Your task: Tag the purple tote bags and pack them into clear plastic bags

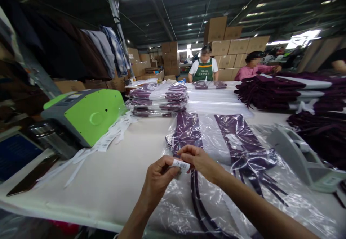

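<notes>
A small white printed label (181, 165) is pinched between the thumb and fingers of my left hand (159, 176). My right hand (201, 161) is closed at the label's upper right edge, its fingertips partly hidden behind it. Under both hands lies a folded purple and pale grey garment (186, 127) with dark straps, inside a clear plastic bag (173, 203). The bag spreads across the front of the table, and the label is held just above it.
A green and grey machine (94, 115) stands left beside a strip of white labels (110, 138) and a metal flask (51, 138). Bagged garments (159, 97) are stacked behind. A grey tape dispenser (300, 159) and purple piles (273, 93) sit right. Two people work across the table.
</notes>
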A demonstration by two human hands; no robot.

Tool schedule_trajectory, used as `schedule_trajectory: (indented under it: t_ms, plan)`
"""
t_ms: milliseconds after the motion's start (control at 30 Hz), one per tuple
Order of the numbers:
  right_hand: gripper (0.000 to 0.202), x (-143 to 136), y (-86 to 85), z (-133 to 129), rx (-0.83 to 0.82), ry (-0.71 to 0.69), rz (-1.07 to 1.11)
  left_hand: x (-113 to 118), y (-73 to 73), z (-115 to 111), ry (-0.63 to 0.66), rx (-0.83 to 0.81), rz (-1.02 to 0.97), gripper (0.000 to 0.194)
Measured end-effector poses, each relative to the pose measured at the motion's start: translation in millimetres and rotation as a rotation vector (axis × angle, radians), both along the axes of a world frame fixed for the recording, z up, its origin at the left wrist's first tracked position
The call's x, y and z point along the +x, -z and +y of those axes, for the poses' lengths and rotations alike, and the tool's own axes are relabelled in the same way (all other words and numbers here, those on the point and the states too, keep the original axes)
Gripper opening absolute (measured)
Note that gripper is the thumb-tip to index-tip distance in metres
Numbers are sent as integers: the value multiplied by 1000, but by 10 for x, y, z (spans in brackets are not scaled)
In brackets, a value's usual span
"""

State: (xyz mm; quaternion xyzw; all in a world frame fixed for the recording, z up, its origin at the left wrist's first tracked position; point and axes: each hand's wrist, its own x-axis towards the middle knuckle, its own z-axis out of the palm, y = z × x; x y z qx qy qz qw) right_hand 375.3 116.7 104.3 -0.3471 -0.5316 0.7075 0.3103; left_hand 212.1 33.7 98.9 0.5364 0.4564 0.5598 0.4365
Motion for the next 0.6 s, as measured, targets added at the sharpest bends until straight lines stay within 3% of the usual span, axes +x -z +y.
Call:
schedule_trajectory:
  t_ms: [67, 267, 467, 600]
  plan:
    - [28, 96, -87, -18, 196, 57, -89, 3, 40, 8, -49, 30, -30, 12]
    - [14, 202, -220, -174, 539, -23, -233, 26, 142, -1, -128, 96, 33, 13]
    - [7, 138, -198, -210, 588, 7, -283, 63, 214, -6, -187, 68, 77, 17]
    - [10, 142, -231, -165, 513, -40, -283, 82, 267, 21, -211, 59, 38, 22]
